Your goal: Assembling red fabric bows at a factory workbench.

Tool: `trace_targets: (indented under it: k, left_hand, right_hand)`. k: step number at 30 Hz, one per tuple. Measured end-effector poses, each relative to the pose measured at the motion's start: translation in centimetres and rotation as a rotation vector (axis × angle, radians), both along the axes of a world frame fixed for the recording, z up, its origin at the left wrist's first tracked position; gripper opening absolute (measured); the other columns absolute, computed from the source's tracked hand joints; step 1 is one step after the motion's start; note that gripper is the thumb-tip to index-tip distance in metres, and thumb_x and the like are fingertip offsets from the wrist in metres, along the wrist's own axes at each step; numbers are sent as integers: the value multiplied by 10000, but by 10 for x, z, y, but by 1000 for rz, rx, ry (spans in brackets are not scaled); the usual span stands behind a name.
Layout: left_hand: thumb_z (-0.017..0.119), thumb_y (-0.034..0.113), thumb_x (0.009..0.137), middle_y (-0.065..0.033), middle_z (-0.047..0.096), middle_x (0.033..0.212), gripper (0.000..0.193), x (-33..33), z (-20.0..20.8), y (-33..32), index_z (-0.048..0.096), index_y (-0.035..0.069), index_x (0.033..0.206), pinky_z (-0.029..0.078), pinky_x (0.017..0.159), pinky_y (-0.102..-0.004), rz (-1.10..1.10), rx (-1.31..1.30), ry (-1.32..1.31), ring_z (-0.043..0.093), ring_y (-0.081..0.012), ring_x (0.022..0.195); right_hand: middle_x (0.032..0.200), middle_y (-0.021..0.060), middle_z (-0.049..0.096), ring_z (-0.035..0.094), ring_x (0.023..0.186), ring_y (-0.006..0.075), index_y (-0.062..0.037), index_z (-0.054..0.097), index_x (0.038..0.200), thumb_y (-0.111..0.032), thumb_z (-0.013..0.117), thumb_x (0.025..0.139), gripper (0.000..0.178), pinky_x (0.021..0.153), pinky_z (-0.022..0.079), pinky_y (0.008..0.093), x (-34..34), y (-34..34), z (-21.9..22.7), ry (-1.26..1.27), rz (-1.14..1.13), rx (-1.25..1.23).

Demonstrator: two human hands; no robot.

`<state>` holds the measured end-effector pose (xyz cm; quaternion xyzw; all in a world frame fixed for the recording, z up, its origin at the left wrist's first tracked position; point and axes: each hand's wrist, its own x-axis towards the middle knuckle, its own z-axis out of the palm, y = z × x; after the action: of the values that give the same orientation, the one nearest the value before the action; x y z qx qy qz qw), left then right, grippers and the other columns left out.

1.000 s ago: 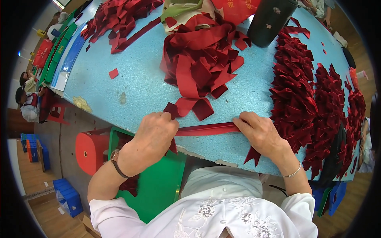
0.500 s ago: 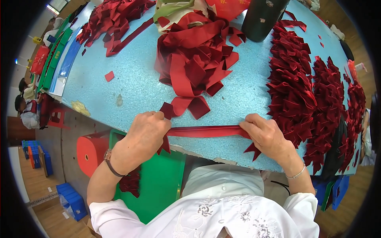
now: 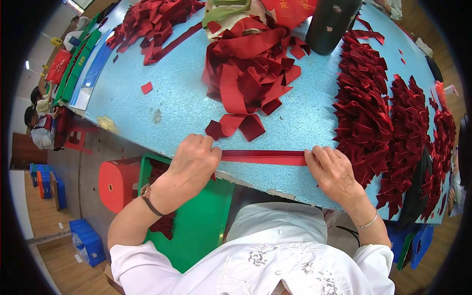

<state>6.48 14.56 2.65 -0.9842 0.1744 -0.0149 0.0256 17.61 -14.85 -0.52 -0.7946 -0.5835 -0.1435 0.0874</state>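
Observation:
A folded red velvet ribbon strip (image 3: 263, 157) stretches between my hands, just over the near edge of the blue table (image 3: 177, 98). My left hand (image 3: 195, 160) pinches one end, and my right hand (image 3: 333, 172) pinches the other. The ribbon looks straight and taut, with a darker fold along its upper side. Beyond it lies a loose heap of dark red ribbon (image 3: 248, 73), one cut piece (image 3: 241, 126) trailing toward my left hand. To the right of my right hand rises a long stack of bundled red ribbons (image 3: 363, 113).
A dark bottle (image 3: 332, 24) stands behind the heap. More ribbon (image 3: 152, 22) lies far left, with further stacks (image 3: 408, 142) at right. Below the table's left edge are a green tray (image 3: 204, 221), a red stool (image 3: 118, 184) and blue crates (image 3: 88, 246). People (image 3: 43, 129) sit far left.
The view has shifted slightly. My hands have drawn the ribbon straighter, and the notched tails that hung below both hands are now mostly hidden.

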Motion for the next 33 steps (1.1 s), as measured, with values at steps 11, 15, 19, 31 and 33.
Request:
trace_targets:
  k: [11, 15, 19, 31, 33]
  left_hand:
    - [596, 63, 621, -68, 483, 636, 168, -18, -20, -7, 612, 24, 783, 412, 613, -327, -45, 127, -217, 512, -205, 632]
    - [596, 62, 653, -60, 468, 629, 394, -20, -17, -7, 615, 39, 1045, 403, 605, -316, -32, 77, -295, 497, -199, 609]
    - [581, 68, 705, -53, 464, 627, 521, -14, -17, -4, 558, 113, 1223, 395, 598, -305, -110, 145, -300, 490, -194, 605]
    - [533, 75, 769, -79, 499, 634, 431, -20, -14, -9, 562, 117, 1197, 426, 572, -349, -145, 96, -223, 533, -225, 594]
    - [522, 96, 795, -81, 539, 699, 459, -25, -16, -14, 515, 113, 1254, 419, 600, -346, -161, 201, -191, 552, -228, 652]
  right_hand:
    - [819, 97, 505, 534, 673, 192, 58, 595, 942, -18, 598, 718, 237, 565, 445, 304, -9, -4, -4, -94, -42, -34]
    - [812, 96, 502, 539, 692, 195, 54, 590, 957, -32, 588, 719, 252, 578, 448, 302, -9, -7, -6, -117, -34, -57]
    - [813, 91, 497, 540, 713, 194, 51, 583, 981, -54, 579, 720, 282, 594, 450, 301, -5, -5, -6, -135, -40, -99]
    - [786, 68, 496, 515, 713, 197, 5, 589, 901, -127, 552, 696, 246, 601, 422, 312, -8, -19, -5, -281, 22, -127]
    - [756, 62, 494, 522, 711, 197, -10, 592, 824, -121, 556, 685, 181, 586, 421, 303, -13, -28, -6, -275, 44, -74]
